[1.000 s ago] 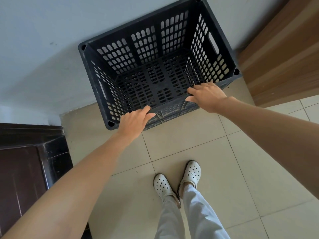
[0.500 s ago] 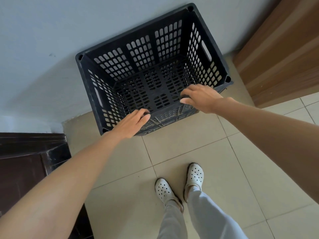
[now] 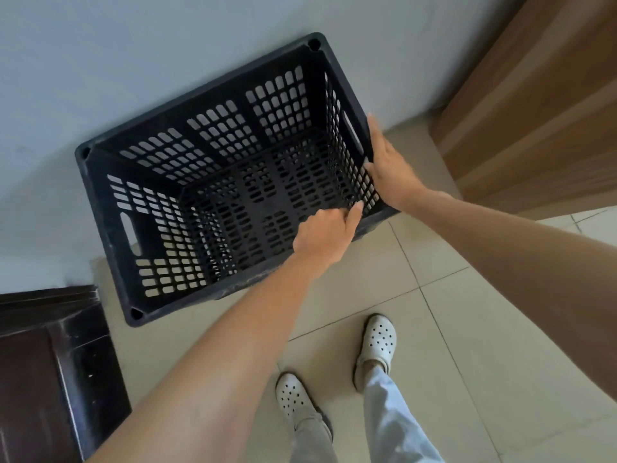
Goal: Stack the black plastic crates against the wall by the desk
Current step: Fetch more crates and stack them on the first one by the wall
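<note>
One black plastic crate [image 3: 247, 192], upper centre of the frame: rectangular, open-topped, upright and empty, with slotted lattice walls and floor and a hand-slot in each short side. It sits skewed, its far right corner highest in the frame.

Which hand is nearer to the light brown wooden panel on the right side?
Right. The right hand lies flat on the black plastic crate, on its wall facing the wooden panel; the left hand grips the crate's near rim, farther away.

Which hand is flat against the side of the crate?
The right hand: its straight fingers lie flat along the right end of the crate. The left hand instead curls over the near rim.
</note>
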`<state>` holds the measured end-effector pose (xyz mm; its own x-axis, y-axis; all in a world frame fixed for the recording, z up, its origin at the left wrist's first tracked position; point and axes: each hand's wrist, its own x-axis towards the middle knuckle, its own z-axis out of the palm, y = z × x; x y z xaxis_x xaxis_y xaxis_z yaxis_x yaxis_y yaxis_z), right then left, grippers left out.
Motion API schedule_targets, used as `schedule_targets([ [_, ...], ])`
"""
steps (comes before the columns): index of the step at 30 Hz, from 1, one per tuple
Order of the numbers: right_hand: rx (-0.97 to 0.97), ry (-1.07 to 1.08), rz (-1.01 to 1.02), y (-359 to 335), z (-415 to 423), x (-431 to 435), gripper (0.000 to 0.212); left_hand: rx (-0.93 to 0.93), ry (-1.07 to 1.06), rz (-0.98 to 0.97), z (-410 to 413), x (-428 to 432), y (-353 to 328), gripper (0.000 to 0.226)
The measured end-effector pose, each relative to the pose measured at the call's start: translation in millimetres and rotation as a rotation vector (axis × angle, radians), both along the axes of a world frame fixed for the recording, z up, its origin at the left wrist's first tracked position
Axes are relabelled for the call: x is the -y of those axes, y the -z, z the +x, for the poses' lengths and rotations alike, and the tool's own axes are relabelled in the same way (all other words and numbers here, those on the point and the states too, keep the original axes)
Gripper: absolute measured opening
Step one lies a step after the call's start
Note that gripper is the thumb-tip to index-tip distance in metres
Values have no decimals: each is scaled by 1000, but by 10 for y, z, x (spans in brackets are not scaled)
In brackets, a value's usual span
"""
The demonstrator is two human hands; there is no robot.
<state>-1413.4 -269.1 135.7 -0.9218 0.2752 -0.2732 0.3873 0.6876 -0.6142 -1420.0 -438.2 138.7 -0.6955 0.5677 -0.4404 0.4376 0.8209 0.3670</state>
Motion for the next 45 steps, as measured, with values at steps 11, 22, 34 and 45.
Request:
schedule_targets([
  [11, 32, -74, -45, -22, -11, -104, 83, 132, 1, -92, -51, -35, 39, 53],
  [22, 83, -100, 114, -364, -479, -109, 77, -13, -49, 214, -945, -44, -322, 26],
  [34, 60, 33, 107, -196, -1654, -161, 71, -271, 457, 279, -2752, -625, -213, 69],
  [45, 226, 17, 178, -222, -1777, -180, 84, -177, 675, 119, -2939, -598, -112, 94],
])
